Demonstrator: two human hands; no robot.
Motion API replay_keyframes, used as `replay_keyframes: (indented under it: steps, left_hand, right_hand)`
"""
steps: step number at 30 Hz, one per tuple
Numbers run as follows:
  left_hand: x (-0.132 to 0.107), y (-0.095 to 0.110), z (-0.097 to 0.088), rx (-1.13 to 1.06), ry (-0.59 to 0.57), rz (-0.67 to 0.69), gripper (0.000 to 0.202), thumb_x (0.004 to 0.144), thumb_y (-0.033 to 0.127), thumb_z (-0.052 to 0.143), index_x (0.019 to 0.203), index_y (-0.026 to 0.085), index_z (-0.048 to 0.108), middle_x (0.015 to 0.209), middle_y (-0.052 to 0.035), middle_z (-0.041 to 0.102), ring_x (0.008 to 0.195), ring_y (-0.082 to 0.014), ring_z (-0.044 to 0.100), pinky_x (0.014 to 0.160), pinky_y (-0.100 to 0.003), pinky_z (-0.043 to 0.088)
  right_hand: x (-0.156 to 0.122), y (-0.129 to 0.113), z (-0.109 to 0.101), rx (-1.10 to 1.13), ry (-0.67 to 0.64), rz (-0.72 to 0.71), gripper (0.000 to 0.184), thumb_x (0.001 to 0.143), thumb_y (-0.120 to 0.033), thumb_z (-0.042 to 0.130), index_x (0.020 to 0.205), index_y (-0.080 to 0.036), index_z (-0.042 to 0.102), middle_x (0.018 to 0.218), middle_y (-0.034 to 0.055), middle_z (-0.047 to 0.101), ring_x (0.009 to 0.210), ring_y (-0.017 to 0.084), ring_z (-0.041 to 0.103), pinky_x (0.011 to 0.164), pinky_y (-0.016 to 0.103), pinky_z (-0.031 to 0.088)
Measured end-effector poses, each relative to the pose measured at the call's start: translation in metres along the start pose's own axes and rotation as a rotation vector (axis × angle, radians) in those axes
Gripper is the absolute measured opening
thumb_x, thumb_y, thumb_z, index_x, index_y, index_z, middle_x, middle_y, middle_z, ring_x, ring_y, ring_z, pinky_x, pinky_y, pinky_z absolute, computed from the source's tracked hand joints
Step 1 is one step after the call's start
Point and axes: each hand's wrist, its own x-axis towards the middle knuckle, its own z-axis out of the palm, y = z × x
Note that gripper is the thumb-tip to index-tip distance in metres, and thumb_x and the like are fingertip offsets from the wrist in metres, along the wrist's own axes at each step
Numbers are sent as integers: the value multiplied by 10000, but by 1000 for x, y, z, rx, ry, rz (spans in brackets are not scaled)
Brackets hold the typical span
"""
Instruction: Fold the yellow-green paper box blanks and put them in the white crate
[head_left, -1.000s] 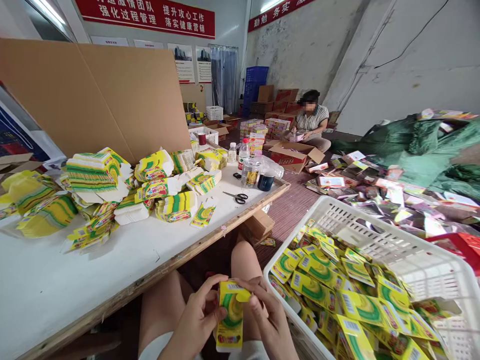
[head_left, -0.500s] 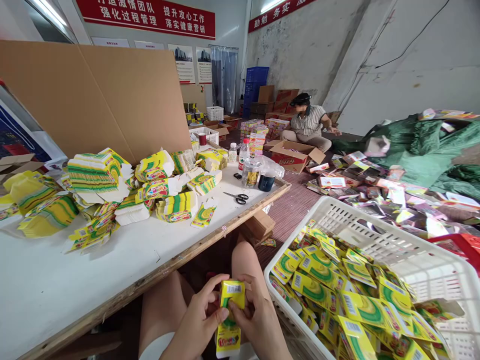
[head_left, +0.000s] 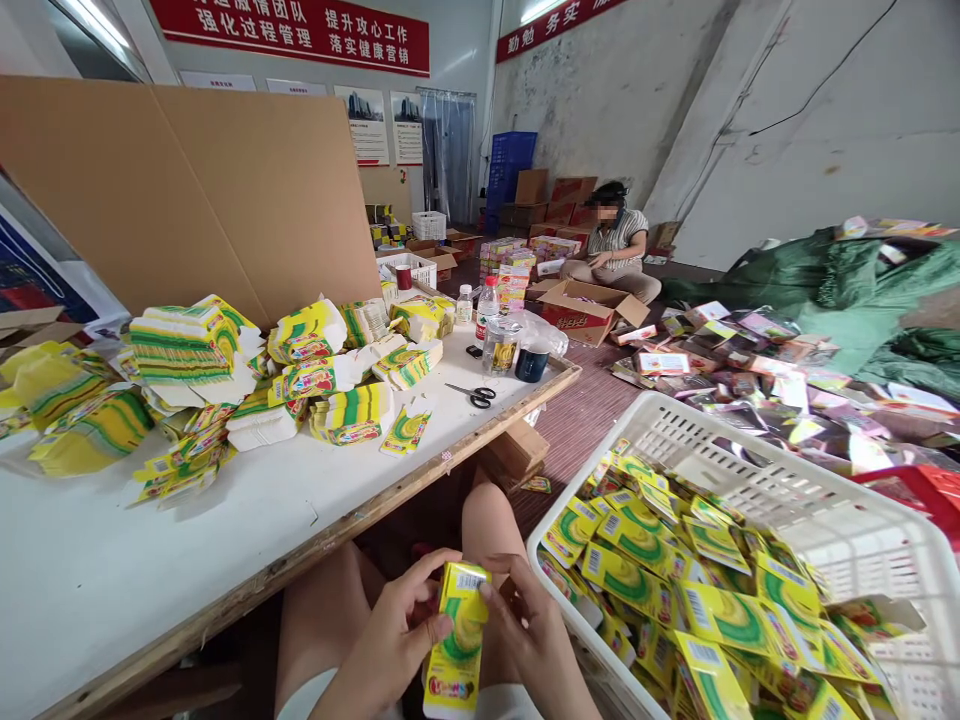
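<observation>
A small yellow-and-green carton [head_left: 459, 640] with a barcode at its top end is held over my lap. My left hand [head_left: 405, 630] grips it along the left side, thumb on the front face. My right hand [head_left: 525, 625] pinches its upper right edge near the barcode; the fingers behind the carton are partly hidden. To the right of my hands, a white plastic basket [head_left: 652, 420] holds a heap of similar yellow cartons [head_left: 637, 580]. On the table, stacks of flat yellow cartons [head_left: 187, 345] lie to my left, and one loose flat carton [head_left: 407, 428] lies near the edge.
The white table [head_left: 187, 570] has a wooden edge. On it are black scissors [head_left: 480, 398], a dark mug [head_left: 531, 365], a clear jar [head_left: 499, 352] and a red-capped bottle [head_left: 488, 300]. A co-worker [head_left: 616, 240] sits behind an open cardboard box [head_left: 585, 315]. Loose packaging [head_left: 795, 380] covers the floor at right.
My right thumb has moved from the carton's middle up to its upper right edge, and more of the front face shows. The co-worker's outstretched arm has come back in towards the body.
</observation>
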Motion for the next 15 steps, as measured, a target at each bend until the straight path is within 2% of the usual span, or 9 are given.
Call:
replay_keyframes:
  steps: [4,7,9,11,13,14,15]
  left_hand:
    - [3,-6,10,4,-8,11,551,837,414,713,1323,218,543,993,-86,743,854,-230,692,738,-303,521]
    - [7,-5,21,27,-3,27,503,841,356,709,1300,218,557,976,-74,743,853,-219,696,715,-279,520]
    - [15,0,24,77,-13,54,517,872,342,675,1354,233,522,1025,-80,742,912,-223,704,768,-294,541]
    - [30,7,17,207,13,100,561,900,337,642,1422,245,460,1100,-90,733,995,-226,705,854,-322,555]
    - [54,14,1,449,136,146,557,908,327,630,1429,237,457,1191,-100,712,1090,-226,684,946,-337,540]
    - [69,16,-10,635,256,146,511,910,323,625,1398,239,495,1235,-92,700,1136,-218,665,986,-332,523]
    - [83,18,-23,716,352,127,462,914,302,619,1361,222,533,1297,-105,667,1210,-231,621,1046,-356,483]
  right_hand:
    - [-2,3,2,212,-12,45,390,850,-563,670,984,-197,689,811,55,692,702,203,642,680,307,551]
    - [-3,-1,3,285,73,36,351,796,-530,746,885,-197,682,752,39,676,691,202,647,661,304,556]
    - [-4,-5,-2,300,219,21,349,754,-508,794,858,-196,679,764,39,681,711,203,654,648,295,556]
    - [-3,-5,-11,342,456,6,362,732,-482,823,907,-209,661,766,12,675,650,167,629,575,256,530]
    - [-4,2,-26,464,735,-15,405,721,-467,837,979,-244,619,786,-23,671,584,133,606,517,231,503]
    - [-5,8,-33,532,836,-22,418,720,-472,836,995,-261,601,796,-30,673,575,134,618,513,240,509]
    - [-8,15,-39,580,862,-23,415,724,-489,827,992,-273,594,812,-23,684,606,158,657,542,274,540]
